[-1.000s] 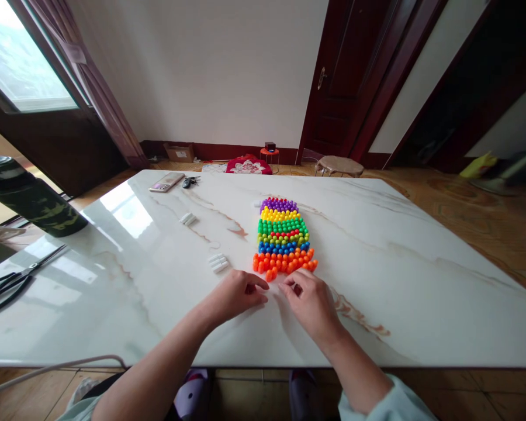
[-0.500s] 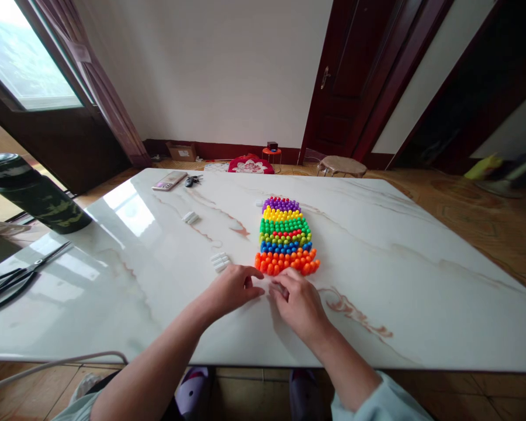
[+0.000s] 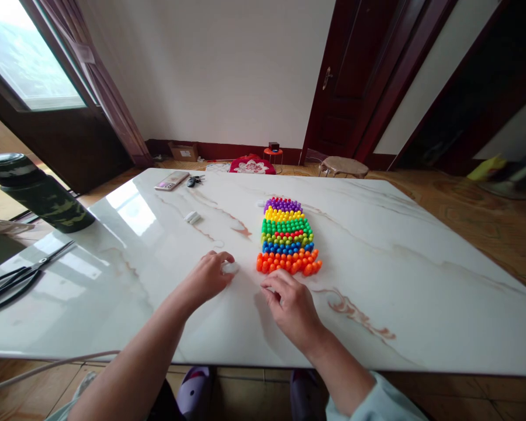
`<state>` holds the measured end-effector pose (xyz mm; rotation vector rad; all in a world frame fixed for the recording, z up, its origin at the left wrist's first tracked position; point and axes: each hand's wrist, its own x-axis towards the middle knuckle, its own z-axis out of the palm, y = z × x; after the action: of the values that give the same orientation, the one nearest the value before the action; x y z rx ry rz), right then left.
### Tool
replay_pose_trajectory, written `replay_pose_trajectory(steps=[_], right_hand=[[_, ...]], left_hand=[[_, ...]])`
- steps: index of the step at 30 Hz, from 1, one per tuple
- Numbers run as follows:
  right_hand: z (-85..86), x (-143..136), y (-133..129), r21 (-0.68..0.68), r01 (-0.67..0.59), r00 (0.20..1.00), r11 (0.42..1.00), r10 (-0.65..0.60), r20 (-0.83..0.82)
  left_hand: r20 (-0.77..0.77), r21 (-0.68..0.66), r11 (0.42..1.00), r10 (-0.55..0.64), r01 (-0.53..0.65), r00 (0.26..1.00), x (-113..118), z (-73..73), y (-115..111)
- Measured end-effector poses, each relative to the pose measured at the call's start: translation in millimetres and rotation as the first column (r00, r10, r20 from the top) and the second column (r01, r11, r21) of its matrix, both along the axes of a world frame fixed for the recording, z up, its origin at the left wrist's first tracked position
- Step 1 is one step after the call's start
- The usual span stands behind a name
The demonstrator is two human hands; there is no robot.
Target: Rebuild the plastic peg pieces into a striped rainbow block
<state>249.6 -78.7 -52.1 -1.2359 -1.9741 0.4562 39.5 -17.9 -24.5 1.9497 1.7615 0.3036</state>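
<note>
Nearest: pair of purple slippers (image 3: 196, 390), smooth and moulded, on tiled floor below the table edge; grey cable, round-sectioned, across the near left corner; table (image 3: 377, 316), glossy white with brown marble-like veining.

Right hand (image 3: 288, 297): just on the near side of the bead panel (image 3: 288, 227), thumb and forefinger drawn close together; whether anything thin sits between them cannot be told. Left hand (image 3: 211, 276): to the left, well apart from the panel, thumb and fingers curved about a cluster of white pieces (image 3: 230, 267); contact appears likely, but whether they are gripped cannot be told.

Bead panel: flat on the table, straight beyond the right hand, the nearer of the two; long axis running away from the person, colour bands crosswise; glossy rounded beads, plastic by their look, closely packed; near to far, orange, blue, olive with some red, green, yellow, purple, red. White pieces lie left of its near end.

Left side: scissors (image 3: 31, 270), black loop handles, slim metal blades; camouflage bottle (image 3: 44, 193), cylindrical. Farther: second white group (image 3: 192, 217), short and smooth; phone (image 3: 172, 180), flat slab; keys (image 3: 195, 180), dark fob; beyond the table, round-topped stool (image 3: 344, 166).
</note>
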Motion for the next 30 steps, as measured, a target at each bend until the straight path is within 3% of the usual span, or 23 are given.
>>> replay_pose_trajectory(steps=[2,5,8,11,13,15,17,18,19,20,22,23,24,26,28,30], right_hand=[[-0.2,-2.9,0.2,-0.006,0.006,0.998,1.0,-0.007,-0.066],[-0.8,-10.6,0.0,-0.076,-0.009,0.976,0.997,-0.008,-0.218],[-0.9,-20.7,0.0,-0.139,-0.058,0.932,0.989,0.004,-0.363],[2.2,-28.2,1.1,-0.152,-0.047,0.896,0.987,-0.025,-0.443],[6.1,-30.4,2.2,-0.151,-0.024,0.878,0.988,-0.051,-0.475],[9.5,-31.1,2.8,-0.142,0.003,0.876,0.99,-0.071,-0.477],[10.2,-31.7,2.5,-0.119,0.028,0.899,0.993,-0.077,-0.432],[9.4,-32.3,1.8,-0.105,0.034,0.917,0.994,-0.073,-0.392],[7.8,-33.2,0.9,-0.095,0.032,0.938,0.995,-0.063,-0.342],[5.7,-34.3,-0.3,-0.088,0.028,0.956,0.996,-0.053,-0.289],[1.3,-36.6,-2.8,-0.088,0.016,0.979,0.996,-0.034,-0.199],[-0.6,-37.4,-4.1,-0.091,0.011,0.985,0.996,-0.026,-0.168],[-2.1,-38.0,-5.1,-0.094,0.004,0.989,0.996,-0.018,-0.147],[-3.6,-38.2,-6.2,-0.093,-0.008,0.993,0.996,-0.003,-0.122],[-3.7,-37.4,-6.1,-0.092,-0.025,0.995,0.995,0.016,-0.095],[-3.9,-36.6,-5.2,-0.105,-0.049,0.998,0.993,0.044,-0.055]], left_hand=[[0.268,-0.179,0.983,0.003,0.046,0.963,0.5,6.9,-3.8],[0.622,-0.376,0.9,0.069,0.219,0.78,1.5,17.6,-9.5],[0.764,-0.401,0.844,0.095,0.355,0.638,4.3,25.8,-14.3],[0.778,-0.419,0.805,0.079,0.421,0.623,6.0,30.8,-15.6],[0.753,-0.41,0.816,0.051,0.407,0.656,4.8,31.8,-12.0],[0.713,-0.353,0.885,0.045,0.303,0.699,1.1,29.5,-2.5],[0.66,-0.209,0.976,0.099,0.055,0.744,-4.9,23.3,13.6],[0.627,-0.098,0.988,0.152,-0.117,0.764,-8.7,18.7,23.8],[0.599,0.052,0.952,0.213,-0.303,0.772,-12.8,13.3,34.9],[0.559,0.217,0.862,0.275,-0.459,0.782,-17.3,7.4,46.5],[0.417,0.437,0.678,0.429,-0.591,0.801,-26.8,-5.1,69.6],[0.337,0.479,0.642,0.495,-0.599,0.801,-31.8,-11.5,80.4],[0.249,0.481,0.652,0.54,-0.587,0.804,-36.7,-18.0,90.2],[0.07,0.412,0.756,0.53,-0.508,0.845,-46.4,-30.6,106.4],[-0.091,0.347,0.863,0.42,-0.366,0.903,-54.9,-42.3,116.4],[-0.188,0.339,0.911,0.308,-0.233,0.932,-61.1,-51.2,118.6]])
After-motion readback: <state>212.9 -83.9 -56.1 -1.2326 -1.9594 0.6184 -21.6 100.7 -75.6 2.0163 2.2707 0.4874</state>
